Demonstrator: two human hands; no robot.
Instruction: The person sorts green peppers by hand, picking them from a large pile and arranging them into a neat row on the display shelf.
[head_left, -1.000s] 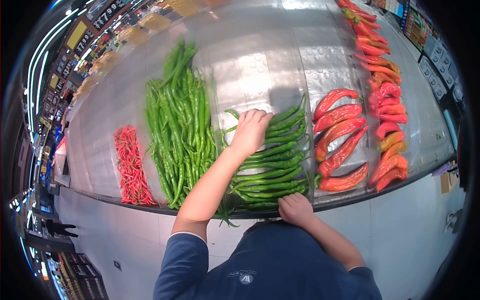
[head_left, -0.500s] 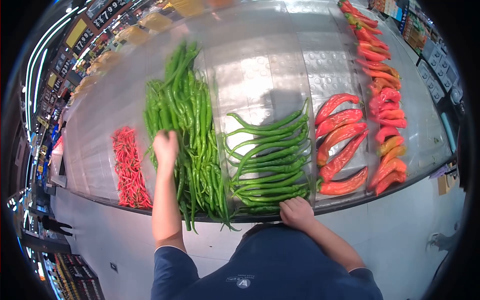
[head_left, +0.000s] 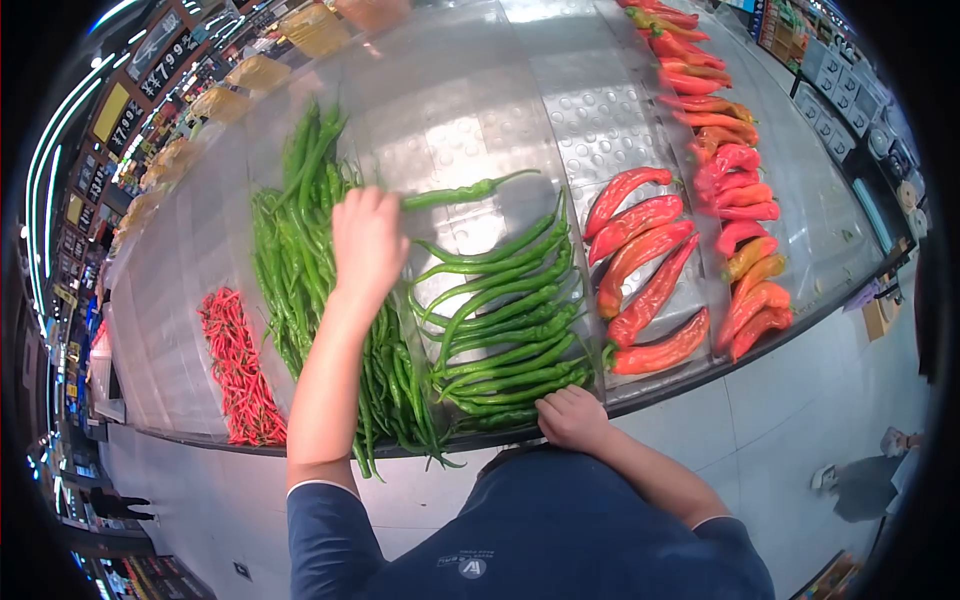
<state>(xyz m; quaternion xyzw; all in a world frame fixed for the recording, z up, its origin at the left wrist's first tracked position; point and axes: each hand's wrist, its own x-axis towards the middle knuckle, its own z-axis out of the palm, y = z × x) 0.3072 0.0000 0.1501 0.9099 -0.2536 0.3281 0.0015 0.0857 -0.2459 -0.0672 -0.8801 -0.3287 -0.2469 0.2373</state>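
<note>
My left hand (head_left: 370, 245) is closed round one end of a long green chili pepper (head_left: 470, 193), which stretches out to the right above the neat row. Beneath and left of this hand lies a heap of green chili peppers (head_left: 295, 240). Several green chilies (head_left: 510, 310) lie side by side, roughly crosswise, in the middle section of the display stand. At the front edge, by the lowest of these chilies, my right hand (head_left: 573, 415) rests with curled fingers. Whether anything is in its fingers is hidden.
Small red chilies (head_left: 240, 370) are piled at the left. Large red peppers (head_left: 650, 270) lie right of the green row, with red and orange peppers (head_left: 745, 200) beyond. Transparent dividers separate the sections. Another person (head_left: 870, 485) stands at the right on the floor.
My left hand has moved from the heap up and right, and now has a green chili in it. My right hand stays at the edge. The whole view has turned slightly.
</note>
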